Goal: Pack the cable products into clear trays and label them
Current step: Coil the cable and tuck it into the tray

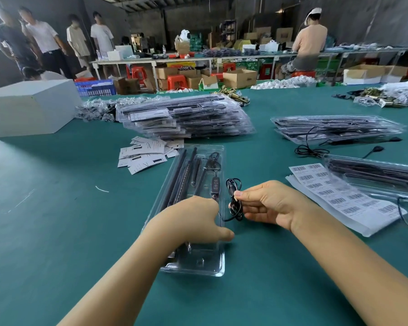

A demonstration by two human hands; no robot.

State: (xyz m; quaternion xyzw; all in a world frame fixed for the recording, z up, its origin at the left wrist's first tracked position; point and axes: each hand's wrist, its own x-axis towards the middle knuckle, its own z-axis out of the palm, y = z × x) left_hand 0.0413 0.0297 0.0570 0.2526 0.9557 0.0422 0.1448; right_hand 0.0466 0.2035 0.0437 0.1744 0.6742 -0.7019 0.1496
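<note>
Your right hand (pixel 267 203) pinches a glossy black cable coil (pixel 234 200) between thumb and fingers, just right of the clear, ribbed plastic tray (pixel 199 267) on the green felt table (pixel 57 208). Your left hand (pixel 193 220) rests on the tray, fingers curled under and hidden, so their grip is unclear.

a clear tray (pixel 199 267) lies lengthwise on the green counter (pixel 57 220), holding dark rods (pixel 178 175) and a small black controller (pixel 216 184). the left hand (pixel 193 220) rests on the tray's near half, fingers curled down out of sight. just right of it, the right hand (pixel 269 203) pinches a coiled black cable (pixel 234 200) between thumb and fingers, beside the tray's right edge. barcode label sheets (pixel 344 198) lie to the right, loose paper cards (pixel 144 156) to the far left, and a stack of packed trays (pixel 186 116) sits beyond.
</note>
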